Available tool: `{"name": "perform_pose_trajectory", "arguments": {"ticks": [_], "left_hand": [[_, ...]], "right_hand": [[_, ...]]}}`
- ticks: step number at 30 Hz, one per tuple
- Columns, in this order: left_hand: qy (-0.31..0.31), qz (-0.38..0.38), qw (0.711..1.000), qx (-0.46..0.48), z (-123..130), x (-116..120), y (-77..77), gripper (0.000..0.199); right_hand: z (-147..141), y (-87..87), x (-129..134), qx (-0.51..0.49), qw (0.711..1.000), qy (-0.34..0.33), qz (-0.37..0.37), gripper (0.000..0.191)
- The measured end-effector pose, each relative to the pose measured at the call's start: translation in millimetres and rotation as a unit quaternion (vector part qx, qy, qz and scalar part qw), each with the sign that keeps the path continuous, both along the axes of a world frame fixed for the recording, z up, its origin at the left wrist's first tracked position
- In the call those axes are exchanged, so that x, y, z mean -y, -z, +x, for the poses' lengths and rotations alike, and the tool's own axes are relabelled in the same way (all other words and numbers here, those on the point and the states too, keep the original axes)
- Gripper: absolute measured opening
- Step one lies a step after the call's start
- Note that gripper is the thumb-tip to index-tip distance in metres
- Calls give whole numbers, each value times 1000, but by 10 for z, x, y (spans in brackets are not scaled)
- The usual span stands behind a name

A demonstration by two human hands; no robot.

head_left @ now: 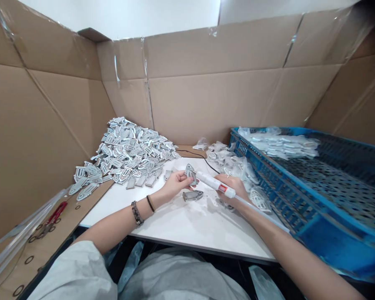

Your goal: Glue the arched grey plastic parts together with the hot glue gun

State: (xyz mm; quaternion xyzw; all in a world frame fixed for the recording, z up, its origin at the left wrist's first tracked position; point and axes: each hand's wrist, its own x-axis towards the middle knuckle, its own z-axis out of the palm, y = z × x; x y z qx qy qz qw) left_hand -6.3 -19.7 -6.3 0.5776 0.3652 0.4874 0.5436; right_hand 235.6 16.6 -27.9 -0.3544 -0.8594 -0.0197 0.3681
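Note:
Between its fingertips my left hand [174,186] holds up a small grey arch-shaped piece [190,174] with a pointed top. My right hand [234,190] is wrapped round a white hot glue gun [213,181], its nozzle close to that piece; whether they touch I cannot tell. A long clear glue stick [262,214] runs out of the gun's back, along my right forearm. Just below my left hand, a second grey piece [193,195] lies flat on the white tabletop [175,221].
A big heap of similar grey pieces [131,146] rises at the back left. Bagged pieces [234,162] line a blue crate [300,208], which holds more bags [281,141]. Red-handled pliers [54,216] and clear glue sticks [21,237] lie left. Cardboard walls [206,100] surround the table.

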Motion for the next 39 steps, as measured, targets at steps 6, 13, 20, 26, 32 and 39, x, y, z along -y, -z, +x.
{"name": "perform_pose_trajectory", "arguments": {"ticks": [6, 13, 20, 26, 32, 39], "left_hand": [[2, -15, 999, 30, 11, -9, 18, 58], [6, -21, 999, 40, 16, 8, 23, 57], [19, -5, 1000, -8, -5, 16, 7, 63], [43, 42, 987, -147, -13, 47, 16, 44], [-106, 130, 951, -260, -166, -79, 6, 24], [-170, 141, 957, -189, -202, -119, -18, 26]], "right_hand": [[-3, 5, 5, -3, 1000, -7, -8, 14], [-3, 0, 7, -7, 1000, 15, -7, 14], [12, -9, -6, -5, 1000, 18, 5, 14], [2, -59, 16, -65, 998, 8, -7, 16], [19, -125, 38, -84, 996, 20, -31, 23], [30, -101, 41, -50, 998, 5, -37, 20]]}}
